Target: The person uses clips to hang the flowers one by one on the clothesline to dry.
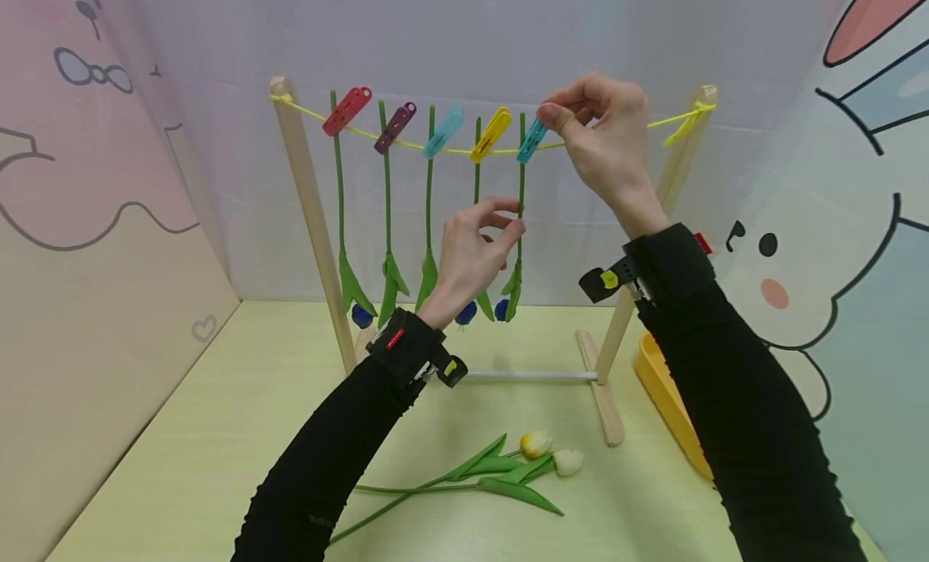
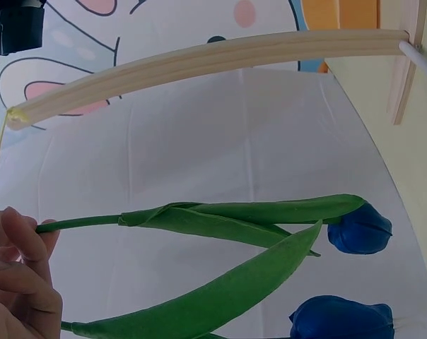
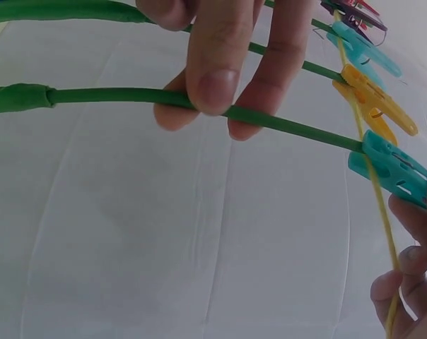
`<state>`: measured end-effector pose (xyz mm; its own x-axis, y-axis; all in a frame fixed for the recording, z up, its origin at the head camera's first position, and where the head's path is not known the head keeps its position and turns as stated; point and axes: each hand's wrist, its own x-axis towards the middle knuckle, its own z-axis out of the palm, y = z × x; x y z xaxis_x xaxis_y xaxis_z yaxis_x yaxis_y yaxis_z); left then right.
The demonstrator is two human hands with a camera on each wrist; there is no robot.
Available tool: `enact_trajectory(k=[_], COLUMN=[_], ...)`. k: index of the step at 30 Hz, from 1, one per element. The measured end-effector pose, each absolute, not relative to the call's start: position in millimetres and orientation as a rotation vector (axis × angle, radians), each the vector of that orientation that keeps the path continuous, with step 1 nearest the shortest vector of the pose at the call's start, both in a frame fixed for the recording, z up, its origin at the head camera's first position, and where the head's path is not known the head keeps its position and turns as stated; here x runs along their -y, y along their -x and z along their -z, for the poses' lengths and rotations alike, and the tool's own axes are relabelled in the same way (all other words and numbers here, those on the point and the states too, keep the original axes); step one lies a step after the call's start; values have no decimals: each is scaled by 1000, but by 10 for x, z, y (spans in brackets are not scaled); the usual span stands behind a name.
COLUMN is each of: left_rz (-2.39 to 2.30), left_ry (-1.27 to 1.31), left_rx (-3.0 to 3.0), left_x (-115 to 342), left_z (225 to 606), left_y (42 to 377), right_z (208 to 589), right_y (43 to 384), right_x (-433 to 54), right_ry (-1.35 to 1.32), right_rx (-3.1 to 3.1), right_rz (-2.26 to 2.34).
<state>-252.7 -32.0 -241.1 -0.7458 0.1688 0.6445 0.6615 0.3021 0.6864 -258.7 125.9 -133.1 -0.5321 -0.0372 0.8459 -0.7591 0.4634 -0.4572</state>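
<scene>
My right hand (image 1: 608,139) holds the handle end of a teal clothespin (image 1: 532,141) between thumb and fingers. That clothespin grips both the yellow line (image 3: 383,212) and the stem of a blue artificial tulip (image 2: 360,229), which hangs bloom down. Lower on the same tulip, the thumb and fingers of my left hand (image 1: 472,251) pinch its green stem (image 3: 129,96). To the left, more blue tulips hang under a yellow clothespin (image 1: 490,135), a light blue clothespin (image 1: 443,132), a purple clothespin (image 1: 395,128) and a red clothespin (image 1: 347,111).
A wooden frame (image 1: 312,215) carries the line between two posts, with a pale crossbar (image 1: 533,376) low down. In front lie a yellow tulip (image 1: 535,443) and a white tulip (image 1: 568,463) on the table (image 1: 218,433). A yellow container (image 1: 671,401) stands right, partly behind my sleeve.
</scene>
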Motion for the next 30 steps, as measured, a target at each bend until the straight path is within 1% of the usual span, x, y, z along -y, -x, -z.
enact_trajectory(k=[17,30], left_rz=[1426,1459], left_ry=[735,735], left_rx=[2124,2121], left_x=[323,305], left_z=[2407,2398], left_y=[2522,2510], right_z=[1316,1361], right_y=[2587,2550], right_x=[-1265,-1263], right_ry=[-616,-623], right_rx=[1954,1993], right_rz=[-1178,-1029])
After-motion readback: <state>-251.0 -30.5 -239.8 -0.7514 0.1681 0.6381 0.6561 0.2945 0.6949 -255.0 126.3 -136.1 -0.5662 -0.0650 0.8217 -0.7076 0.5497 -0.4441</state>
